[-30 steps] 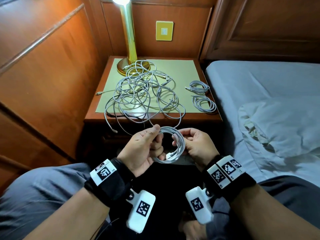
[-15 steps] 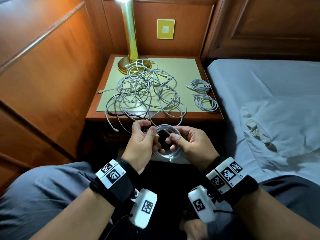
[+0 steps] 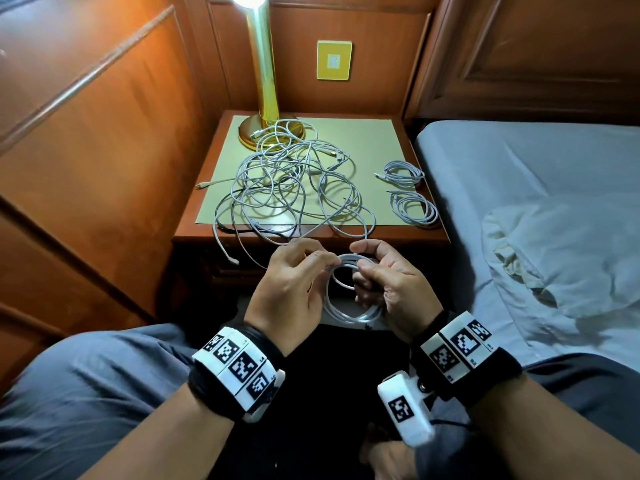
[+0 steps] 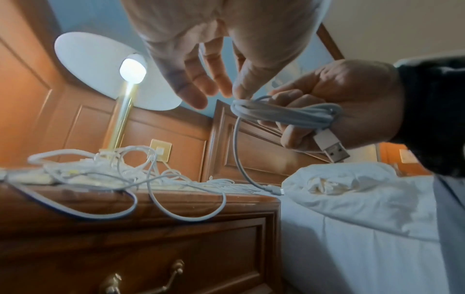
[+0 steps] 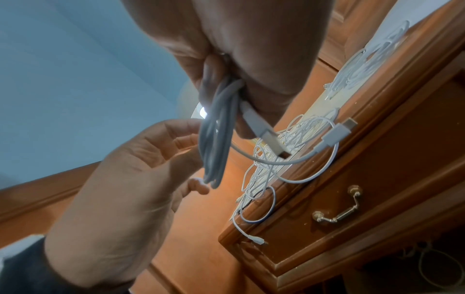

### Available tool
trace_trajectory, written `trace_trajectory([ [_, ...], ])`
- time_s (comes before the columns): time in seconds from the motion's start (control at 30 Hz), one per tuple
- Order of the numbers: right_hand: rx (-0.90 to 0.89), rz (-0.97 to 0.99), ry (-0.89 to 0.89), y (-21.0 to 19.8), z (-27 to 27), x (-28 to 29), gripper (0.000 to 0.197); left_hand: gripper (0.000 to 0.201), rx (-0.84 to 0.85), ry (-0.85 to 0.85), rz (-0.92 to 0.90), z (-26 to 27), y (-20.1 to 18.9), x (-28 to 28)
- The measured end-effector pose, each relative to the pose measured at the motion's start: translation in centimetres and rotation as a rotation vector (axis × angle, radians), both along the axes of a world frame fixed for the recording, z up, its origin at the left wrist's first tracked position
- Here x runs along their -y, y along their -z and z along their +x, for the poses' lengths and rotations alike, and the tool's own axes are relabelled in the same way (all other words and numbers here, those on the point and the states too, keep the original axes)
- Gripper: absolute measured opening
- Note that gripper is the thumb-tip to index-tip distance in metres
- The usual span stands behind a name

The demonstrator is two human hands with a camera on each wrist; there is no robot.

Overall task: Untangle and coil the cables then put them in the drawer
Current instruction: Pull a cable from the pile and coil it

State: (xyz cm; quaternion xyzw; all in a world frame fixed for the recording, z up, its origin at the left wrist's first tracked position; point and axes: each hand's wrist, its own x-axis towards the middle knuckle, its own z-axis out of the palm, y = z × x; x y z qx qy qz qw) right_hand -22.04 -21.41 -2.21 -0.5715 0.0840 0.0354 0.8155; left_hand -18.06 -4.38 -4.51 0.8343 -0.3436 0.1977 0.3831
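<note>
Both hands on coiled cable [image 3: 349, 299]: right hand [image 3: 391, 285] grips, left hand [image 3: 294, 289] pinches (thumb, forefinger).

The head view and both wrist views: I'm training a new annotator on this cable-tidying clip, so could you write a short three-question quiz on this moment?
1. True or false: the drawer of the nightstand is already open.
2. How many finished coils lie on the right side of the nightstand mat? A) one B) two C) four
3. Fill in: the right hand grips the coiled cable, and the connector sticking out under its fingers in the left wrist view is a ____ plug.

Key: 1 false, its front is shut. 2 B. 3 USB. The left hand pinches the same coil at its top, while the tangled pile is still unsorted.
</note>
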Motion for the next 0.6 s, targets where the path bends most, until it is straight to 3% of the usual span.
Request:
trace_trajectory([
  [0.37, 0.026, -0.092, -0.051, 0.62, 0.09, -0.17, 0.017, 0.004, 0.125, 0.025, -0.008, -0.42, 0.02, 0.44],
  [0.6, 0.069, -0.103, -0.068, 0.76, 0.14, -0.14, 0.023, 0.010, 0.042, 0.002, -0.111, -0.94, 0.05, 0.89],
])
